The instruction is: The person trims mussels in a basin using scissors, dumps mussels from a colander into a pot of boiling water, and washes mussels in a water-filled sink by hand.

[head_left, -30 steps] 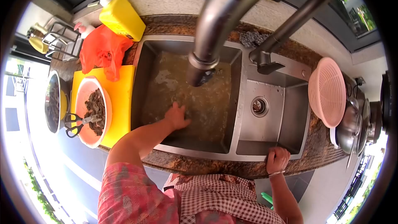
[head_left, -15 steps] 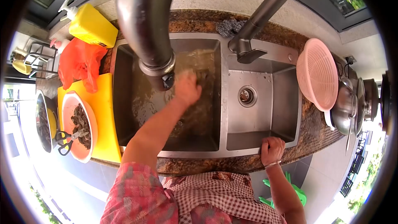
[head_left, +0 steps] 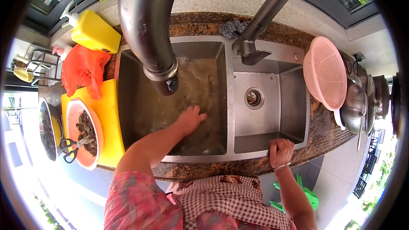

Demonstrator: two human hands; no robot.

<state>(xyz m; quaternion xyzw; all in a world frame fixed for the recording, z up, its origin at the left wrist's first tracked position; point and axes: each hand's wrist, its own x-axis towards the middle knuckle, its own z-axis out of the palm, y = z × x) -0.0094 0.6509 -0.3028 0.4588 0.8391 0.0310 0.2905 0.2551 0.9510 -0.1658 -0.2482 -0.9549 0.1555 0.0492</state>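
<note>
My left hand [head_left: 191, 120] is in the murky brown water of the large left basin [head_left: 226, 98]. Its fingertips are partly under the surface and look spread, with nothing visible in them. On the front rim of the smaller right basin [head_left: 272, 123] rests my right hand [head_left: 281, 152], its fingers curled in and nothing seen in them; a bracelet circles that wrist. A thick dark faucet [head_left: 149, 25] hangs over the left basin, and a second faucet [head_left: 255, 30] stands behind the divider.
At left, a pink bowl [head_left: 73, 115] with dark pieces and scissors [head_left: 69, 150] sits on a yellow board [head_left: 111, 123], near a red bag [head_left: 85, 70] and yellow bottle [head_left: 96, 32]. A pink basket [head_left: 326, 74] and pots [head_left: 355, 106] stand at right.
My left hand first moved toward the back of the left basin, then came back toward the front. The view has shifted since the earliest frame. My right hand stays on the rim.
</note>
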